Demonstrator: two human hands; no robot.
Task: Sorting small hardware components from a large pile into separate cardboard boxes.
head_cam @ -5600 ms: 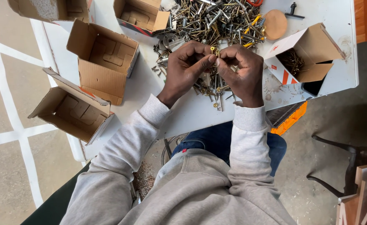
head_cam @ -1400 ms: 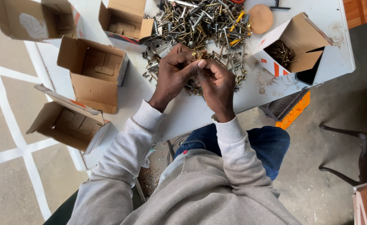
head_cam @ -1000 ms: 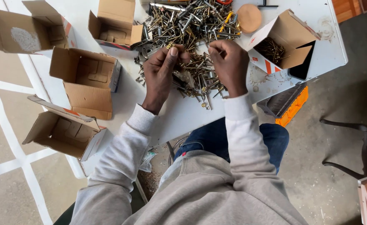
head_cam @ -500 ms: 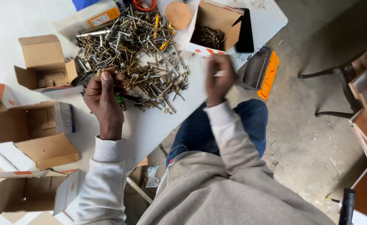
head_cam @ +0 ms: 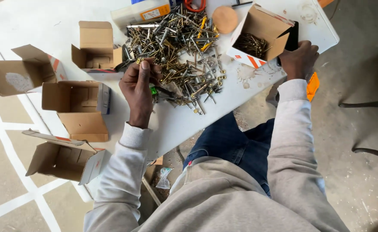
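Since the earlier frame, right hand [head_cam: 298, 58] has shifted to the brown screw box [head_cam: 260, 36] with orange-striped white side, fingers curled beside it, while left hand [head_cam: 139, 86] pinches fasteners at the screw pile [head_cam: 180, 56] among empty cardboard boxes [head_cam: 79, 107].

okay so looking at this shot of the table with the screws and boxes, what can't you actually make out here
Head view only:
- Right hand: fingertips hidden behind the box of screws; any grip unclear.
- Left hand: its fingers cover whatever it pinches at the screw pile.
- Orange ring: cut off by the top edge.
- Single screws: too small to tell types.
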